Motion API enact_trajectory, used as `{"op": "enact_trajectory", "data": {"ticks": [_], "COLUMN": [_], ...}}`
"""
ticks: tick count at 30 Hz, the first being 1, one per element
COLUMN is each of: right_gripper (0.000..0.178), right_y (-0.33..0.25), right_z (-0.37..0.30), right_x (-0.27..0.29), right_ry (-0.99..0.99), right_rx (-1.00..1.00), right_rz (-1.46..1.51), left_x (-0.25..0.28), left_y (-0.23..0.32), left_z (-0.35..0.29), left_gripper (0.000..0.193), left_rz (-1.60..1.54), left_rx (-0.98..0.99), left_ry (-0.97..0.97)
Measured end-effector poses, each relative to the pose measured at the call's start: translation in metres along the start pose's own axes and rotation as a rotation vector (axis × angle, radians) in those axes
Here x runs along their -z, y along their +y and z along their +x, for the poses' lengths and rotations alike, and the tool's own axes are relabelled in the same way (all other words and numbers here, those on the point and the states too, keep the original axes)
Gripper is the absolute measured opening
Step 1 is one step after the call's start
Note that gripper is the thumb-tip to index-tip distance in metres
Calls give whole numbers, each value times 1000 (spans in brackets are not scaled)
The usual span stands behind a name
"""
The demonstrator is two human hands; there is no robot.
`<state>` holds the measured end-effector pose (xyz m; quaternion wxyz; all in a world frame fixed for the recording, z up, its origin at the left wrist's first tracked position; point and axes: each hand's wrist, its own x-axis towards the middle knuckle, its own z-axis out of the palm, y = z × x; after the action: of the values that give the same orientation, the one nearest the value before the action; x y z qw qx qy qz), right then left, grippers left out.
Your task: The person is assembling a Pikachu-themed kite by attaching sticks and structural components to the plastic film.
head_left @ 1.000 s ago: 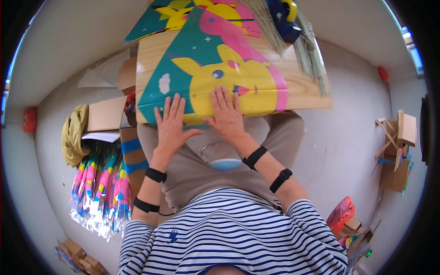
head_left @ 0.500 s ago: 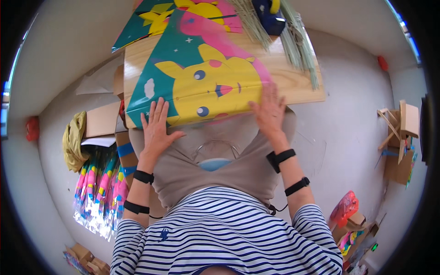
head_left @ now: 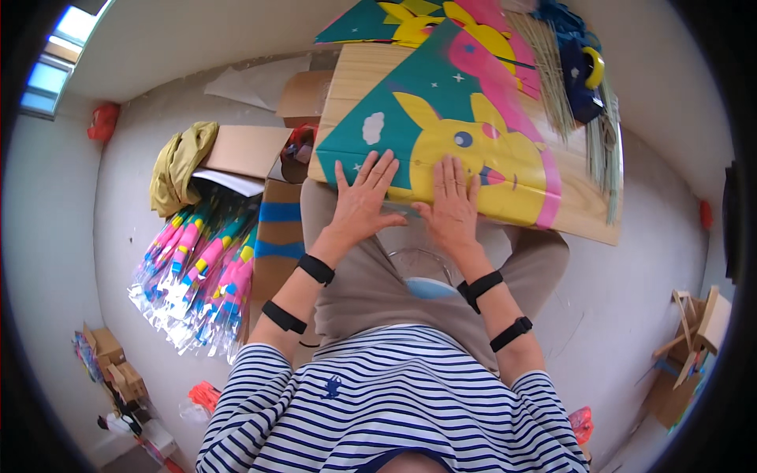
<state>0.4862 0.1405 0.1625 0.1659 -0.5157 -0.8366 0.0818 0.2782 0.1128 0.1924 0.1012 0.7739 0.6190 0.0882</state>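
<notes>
Yellow/teal/pink sheet (head_left: 451, 130) lay on near side of wood board (head_left: 359, 79). My R hand (head_left: 453, 206) had come back mid-sheet from right end, nearer L hand (head_left: 363, 201); both flat, thumbs out: prob. repeat smoothing.

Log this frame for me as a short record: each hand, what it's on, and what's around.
Left hand: palm down, fingers spread on the sheet's green part
Right hand: palm down on the yellow part
Sheet: green, pink and yellow, cartoon figure, lying on the board
Board: pale wood
Far side: more printed sheets, pale sticks
Left, beyond the board: brown cloth, shiny wrapped packs
</notes>
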Motion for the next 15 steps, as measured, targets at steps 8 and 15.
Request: {"op": "enact_trajectory", "data": {"ticks": [8,15], "right_gripper": [88,88], "right_y": [-1,2], "right_z": [-1,-3], "right_x": [-1,-9], "right_ry": [-27,19], "right_rx": [3,-7], "right_rz": [-58,-35], "left_x": [12,21], "left_y": [-75,-39], "left_z": [-32,-23], "left_gripper": [106,101], "left_rz": [57,73], "left_rx": [311,77], "left_ry": [106,275]}}
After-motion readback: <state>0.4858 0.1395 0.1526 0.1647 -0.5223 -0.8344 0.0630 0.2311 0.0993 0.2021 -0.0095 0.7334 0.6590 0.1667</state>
